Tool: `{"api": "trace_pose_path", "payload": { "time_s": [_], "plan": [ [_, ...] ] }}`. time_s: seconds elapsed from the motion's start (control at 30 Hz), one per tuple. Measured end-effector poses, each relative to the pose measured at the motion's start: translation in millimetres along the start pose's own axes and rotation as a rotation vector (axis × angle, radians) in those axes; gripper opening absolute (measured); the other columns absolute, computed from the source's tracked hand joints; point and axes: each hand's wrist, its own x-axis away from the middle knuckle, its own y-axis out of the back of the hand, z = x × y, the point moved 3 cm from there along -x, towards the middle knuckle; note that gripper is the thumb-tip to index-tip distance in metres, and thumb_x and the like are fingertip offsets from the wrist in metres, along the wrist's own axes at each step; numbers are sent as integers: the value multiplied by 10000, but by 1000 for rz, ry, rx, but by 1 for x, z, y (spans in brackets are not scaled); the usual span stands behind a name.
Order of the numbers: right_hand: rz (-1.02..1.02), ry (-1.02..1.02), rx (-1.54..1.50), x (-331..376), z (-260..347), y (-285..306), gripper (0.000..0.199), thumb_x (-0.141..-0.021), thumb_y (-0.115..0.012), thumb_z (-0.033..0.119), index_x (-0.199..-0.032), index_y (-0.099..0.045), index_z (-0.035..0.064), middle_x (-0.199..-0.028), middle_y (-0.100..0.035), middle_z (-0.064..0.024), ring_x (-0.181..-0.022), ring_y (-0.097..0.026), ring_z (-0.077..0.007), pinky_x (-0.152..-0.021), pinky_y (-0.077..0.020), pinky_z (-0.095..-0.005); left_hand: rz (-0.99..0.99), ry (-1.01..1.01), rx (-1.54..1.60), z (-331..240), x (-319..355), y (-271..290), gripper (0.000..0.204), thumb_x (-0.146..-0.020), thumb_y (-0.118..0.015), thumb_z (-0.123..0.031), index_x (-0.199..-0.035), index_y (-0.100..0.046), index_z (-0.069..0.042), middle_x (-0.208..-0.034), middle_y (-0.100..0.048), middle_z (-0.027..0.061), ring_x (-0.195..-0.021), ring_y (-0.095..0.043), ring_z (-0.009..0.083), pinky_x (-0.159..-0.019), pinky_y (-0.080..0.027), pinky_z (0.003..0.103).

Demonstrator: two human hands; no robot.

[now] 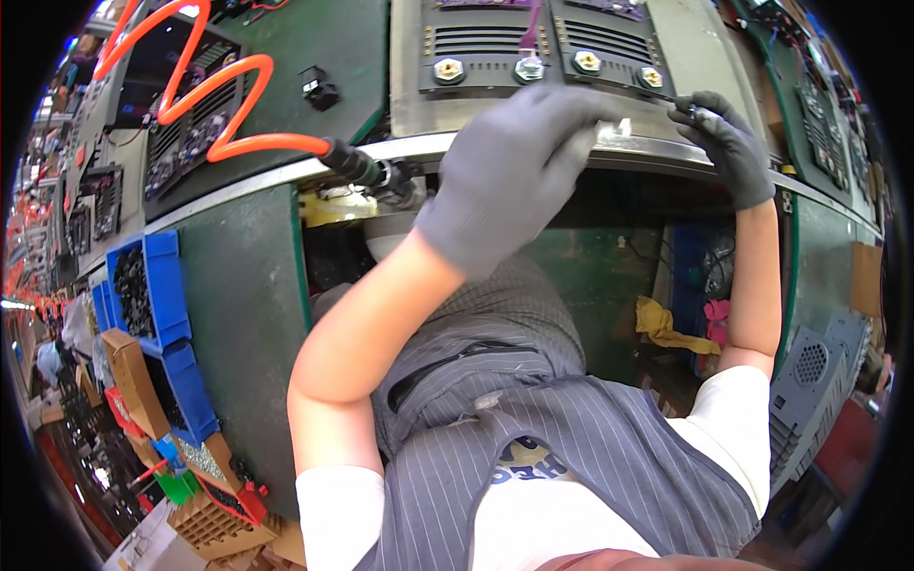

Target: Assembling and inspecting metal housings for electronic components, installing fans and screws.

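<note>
My left hand (519,167), in a grey glove, hovers over the bench's front edge. Its fingers stretch to the right, slightly blurred, and no held thing shows in them. Further right, my gloved right hand (731,150) pinches a small dark piece (692,111) between thumb and fingertips; its kind is too small to make out. Just beyond my hands lie two black slotted panels, a left one (486,43) and a right one (609,43). Brass-coloured round connectors (448,70) sit along their near edges. A purple strip (530,29) runs down to one connector.
A power driver (357,164) on an orange coiled hose (257,141) hangs left of my left hand. A black block (318,88) lies on the green mat. Blue bins (167,285) of small parts stand at the left. A grey metal case (809,381) is at the right.
</note>
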Motion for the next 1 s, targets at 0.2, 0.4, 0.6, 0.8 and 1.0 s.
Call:
{"api": "trace_pose_path", "payload": {
  "time_s": [0.2,0.4,0.6,0.8,1.0],
  "plan": [
    [-86,79,396,-17,15,26,271,-853,-564,85,-1113,-630,50,-1058,-643,-4,-883,-540,-44,-794,-415,-190,-112,-66,-225,17,-86,-57,194,-834,-586,-214,-991,-661,-127,-865,-670,102,-823,-651,273,-703,-517,383],
    [44,227,604,-47,23,14,288,-854,-561,80,-1127,-625,19,-1042,-643,-20,-889,-569,-81,-765,-454,-219,108,8,-239,29,-124,-86,268,-815,-530,-120,-1057,-639,-82,-948,-653,189,-891,-632,332,-782,-497,402],
    [55,122,706,-66,23,1,270,-840,-575,69,-1101,-633,34,-831,-642,-13,-644,-559,-38,-507,-427,-171,170,30,-538,30,-134,-101,177,-809,-589,-204,-963,-659,-149,-882,-675,107,-842,-658,258,-700,-511,379],
    [-3,-49,741,-69,25,-2,248,-833,-597,97,-1069,-642,34,-699,-612,13,-493,-512,-21,-408,-364,-149,243,61,-338,37,-144,-100,230,-794,-554,-129,-996,-647,-73,-922,-655,190,-878,-639,324,-766,-495,417],
    [-20,34,899,-62,31,-17,217,-821,-617,118,-1013,-668,30,-673,-620,-8,-512,-536,-46,-446,-410,-190,163,58,-239,22,-140,-92,213,-805,-540,-127,-974,-652,-63,-902,-656,195,-862,-639,337,-760,-495,428]
  ]
}}
